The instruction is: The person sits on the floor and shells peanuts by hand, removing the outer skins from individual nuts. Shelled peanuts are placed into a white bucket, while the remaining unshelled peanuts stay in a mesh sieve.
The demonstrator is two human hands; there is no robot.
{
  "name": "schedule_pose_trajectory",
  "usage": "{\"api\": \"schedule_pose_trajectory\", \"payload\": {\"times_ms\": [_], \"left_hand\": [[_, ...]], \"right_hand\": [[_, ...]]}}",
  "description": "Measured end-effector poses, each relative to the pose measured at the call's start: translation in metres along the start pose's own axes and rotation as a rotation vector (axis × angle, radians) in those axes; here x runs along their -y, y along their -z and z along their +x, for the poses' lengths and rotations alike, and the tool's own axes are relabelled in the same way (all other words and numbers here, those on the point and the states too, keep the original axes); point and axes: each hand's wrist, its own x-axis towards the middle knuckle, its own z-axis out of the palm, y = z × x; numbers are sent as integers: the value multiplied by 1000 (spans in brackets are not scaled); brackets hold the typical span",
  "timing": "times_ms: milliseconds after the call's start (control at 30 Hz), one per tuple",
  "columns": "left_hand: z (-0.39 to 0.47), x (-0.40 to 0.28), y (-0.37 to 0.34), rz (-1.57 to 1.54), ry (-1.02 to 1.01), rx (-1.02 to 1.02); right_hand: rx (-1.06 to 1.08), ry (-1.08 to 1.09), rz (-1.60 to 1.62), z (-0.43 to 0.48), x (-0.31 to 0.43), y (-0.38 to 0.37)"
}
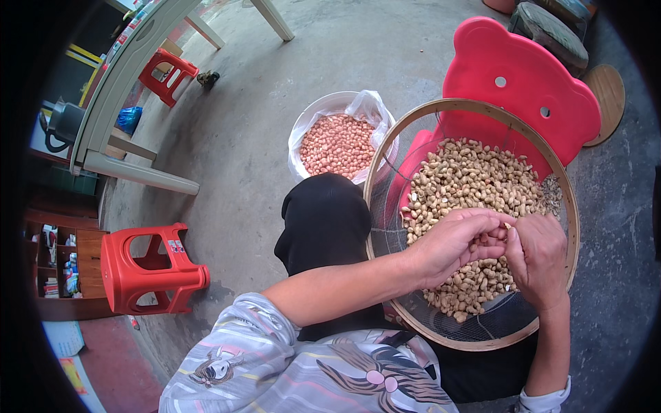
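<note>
A round wooden-rimmed wire sieve [379, 170] rests at my knees, holding a heap of unshelled peanuts [475, 180]. Above the heap my two hands meet. My left hand [454, 240] is half curled around several reddish shelled kernels [480, 240]. My right hand [539, 253] pinches a peanut pod [507, 226] at the fingertips, and the left fingers touch it too; the rest of the pod is hidden. Bits of broken shell [551, 193] lie by the sieve's right rim. Beyond my knee stands a white tub [323, 103] lined with a plastic bag, filled with pink-red kernels [338, 144].
A pink plastic chair [521, 77] with a bear-shaped back stands under and behind the sieve. Red plastic stools [155, 268] are at the left, near a pale table [139, 173]. A round wooden board [607, 103] lies at the far right on the concrete floor [248, 118].
</note>
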Motion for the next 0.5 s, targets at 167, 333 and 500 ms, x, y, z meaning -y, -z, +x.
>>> {"api": "schedule_pose_trajectory", "payload": {"times_ms": [167, 333, 500], "left_hand": [[1, 3, 0, 6, 4, -8], [1, 5, 0, 85, -35, -84], [-2, -5, 6, 160, -143, -208]], "right_hand": [[6, -8, 17, 1, 1, 0], [-1, -72, 52, -5, -6, 3], [-159, -453, -268, -16, -54, 37]]}}
